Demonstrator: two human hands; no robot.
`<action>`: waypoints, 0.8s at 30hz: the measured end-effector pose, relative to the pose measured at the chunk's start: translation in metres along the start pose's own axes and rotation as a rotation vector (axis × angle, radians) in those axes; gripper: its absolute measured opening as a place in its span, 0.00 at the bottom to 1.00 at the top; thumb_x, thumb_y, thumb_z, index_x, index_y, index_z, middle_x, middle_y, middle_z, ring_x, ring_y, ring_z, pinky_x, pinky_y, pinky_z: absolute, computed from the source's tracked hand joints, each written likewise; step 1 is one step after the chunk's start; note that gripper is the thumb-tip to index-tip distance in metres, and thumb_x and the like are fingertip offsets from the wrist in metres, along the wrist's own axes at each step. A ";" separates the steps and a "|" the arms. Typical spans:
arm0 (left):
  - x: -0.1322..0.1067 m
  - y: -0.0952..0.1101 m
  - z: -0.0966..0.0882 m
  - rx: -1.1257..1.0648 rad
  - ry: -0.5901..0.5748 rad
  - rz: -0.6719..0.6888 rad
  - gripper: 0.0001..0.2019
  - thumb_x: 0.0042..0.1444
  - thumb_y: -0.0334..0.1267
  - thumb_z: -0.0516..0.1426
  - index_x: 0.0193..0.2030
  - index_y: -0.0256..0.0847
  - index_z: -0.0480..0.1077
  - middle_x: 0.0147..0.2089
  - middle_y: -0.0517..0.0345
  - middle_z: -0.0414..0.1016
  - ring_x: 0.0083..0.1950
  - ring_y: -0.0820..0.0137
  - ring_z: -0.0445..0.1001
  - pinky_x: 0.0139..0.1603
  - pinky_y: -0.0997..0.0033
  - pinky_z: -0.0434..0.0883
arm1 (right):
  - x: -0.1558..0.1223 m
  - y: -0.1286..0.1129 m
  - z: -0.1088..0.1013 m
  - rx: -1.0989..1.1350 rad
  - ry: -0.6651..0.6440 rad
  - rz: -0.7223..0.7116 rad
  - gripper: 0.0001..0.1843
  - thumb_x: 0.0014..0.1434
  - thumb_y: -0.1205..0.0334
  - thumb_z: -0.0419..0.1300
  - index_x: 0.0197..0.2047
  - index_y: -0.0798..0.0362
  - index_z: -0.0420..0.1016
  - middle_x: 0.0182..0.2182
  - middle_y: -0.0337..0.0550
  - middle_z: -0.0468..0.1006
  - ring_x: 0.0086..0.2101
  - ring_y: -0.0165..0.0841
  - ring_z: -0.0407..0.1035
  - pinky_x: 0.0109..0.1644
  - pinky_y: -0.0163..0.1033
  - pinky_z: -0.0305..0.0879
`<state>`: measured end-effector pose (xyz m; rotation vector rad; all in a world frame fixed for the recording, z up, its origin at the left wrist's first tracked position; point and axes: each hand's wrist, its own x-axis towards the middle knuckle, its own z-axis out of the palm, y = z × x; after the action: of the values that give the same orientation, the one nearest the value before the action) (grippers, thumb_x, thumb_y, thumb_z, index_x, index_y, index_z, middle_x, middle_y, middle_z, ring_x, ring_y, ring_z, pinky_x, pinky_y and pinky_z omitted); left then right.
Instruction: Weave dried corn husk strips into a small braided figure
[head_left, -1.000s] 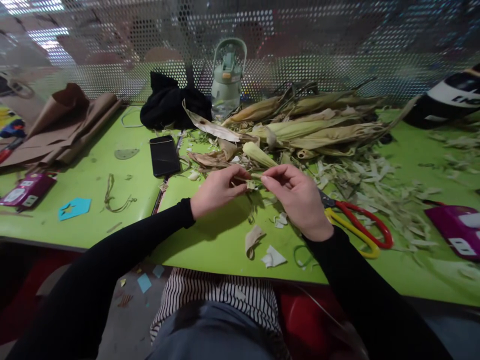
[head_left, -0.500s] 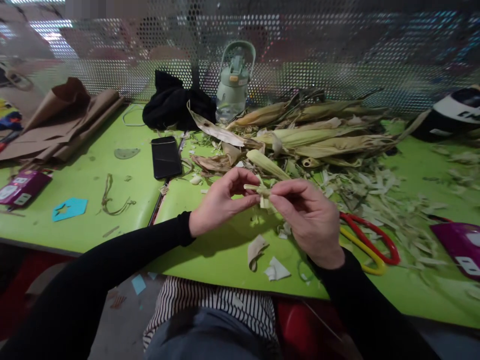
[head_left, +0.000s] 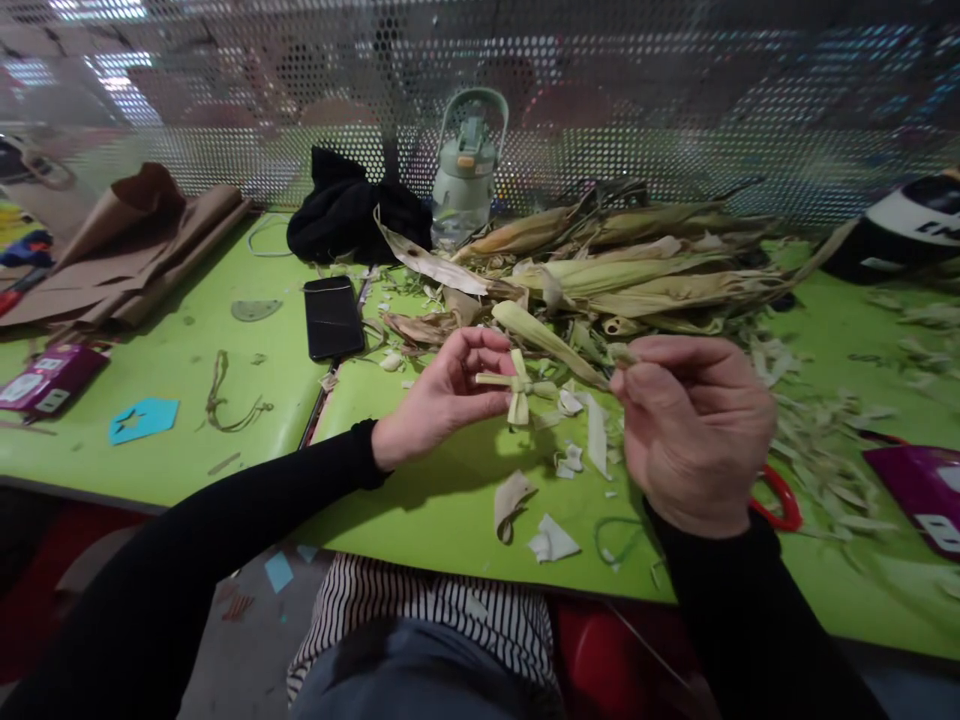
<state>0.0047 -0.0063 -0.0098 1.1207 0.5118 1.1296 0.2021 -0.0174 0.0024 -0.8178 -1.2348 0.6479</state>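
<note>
My left hand [head_left: 446,395] pinches a small knotted piece of corn husk [head_left: 517,390] above the green table [head_left: 442,500]. A thin husk strip runs from the knot to my right hand [head_left: 694,430], which is closed on its end, raised and off to the right. Both arms wear black sleeves. A heap of dried corn cobs in their husks [head_left: 622,265] lies just beyond my hands. Red and yellow scissors [head_left: 776,500] lie on the table, mostly hidden behind my right hand.
A black phone [head_left: 332,317] lies left of the husks, with a pale green bottle [head_left: 466,170] and black cloth [head_left: 349,210] at the perforated screen. Brown paper [head_left: 127,245], purple packets [head_left: 49,378] [head_left: 919,480], a blue paper shape [head_left: 142,418] and husk scraps [head_left: 551,540] litter the table.
My right hand has moved right and up, away from the left hand, drawing the husk strip out from the knot. It now covers most of the scissors.
</note>
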 end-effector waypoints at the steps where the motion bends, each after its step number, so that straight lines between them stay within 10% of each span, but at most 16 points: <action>1: 0.000 0.002 0.001 0.035 -0.008 0.024 0.22 0.50 0.32 0.69 0.46 0.42 0.62 0.40 0.62 0.70 0.39 0.76 0.72 0.43 0.74 0.74 | 0.000 0.001 0.000 -0.011 -0.007 0.013 0.05 0.54 0.60 0.72 0.36 0.43 0.82 0.35 0.37 0.81 0.30 0.30 0.73 0.34 0.37 0.72; 12: -0.004 -0.001 0.005 0.097 -0.013 0.190 0.22 0.52 0.32 0.68 0.47 0.44 0.61 0.41 0.62 0.67 0.41 0.77 0.71 0.46 0.76 0.73 | -0.013 -0.006 0.004 -0.149 -0.144 -0.039 0.05 0.59 0.60 0.69 0.39 0.42 0.80 0.36 0.39 0.82 0.35 0.34 0.75 0.37 0.40 0.74; 24: -0.006 -0.008 0.007 0.065 -0.023 0.003 0.17 0.54 0.43 0.68 0.42 0.40 0.67 0.42 0.58 0.71 0.41 0.75 0.73 0.43 0.74 0.73 | -0.019 -0.013 0.017 -0.420 -0.338 -0.117 0.02 0.63 0.63 0.64 0.38 0.45 0.76 0.35 0.40 0.81 0.33 0.35 0.74 0.35 0.41 0.72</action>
<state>0.0114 -0.0146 -0.0152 1.1898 0.5320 1.1079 0.1813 -0.0372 0.0051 -0.9976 -1.7501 0.4459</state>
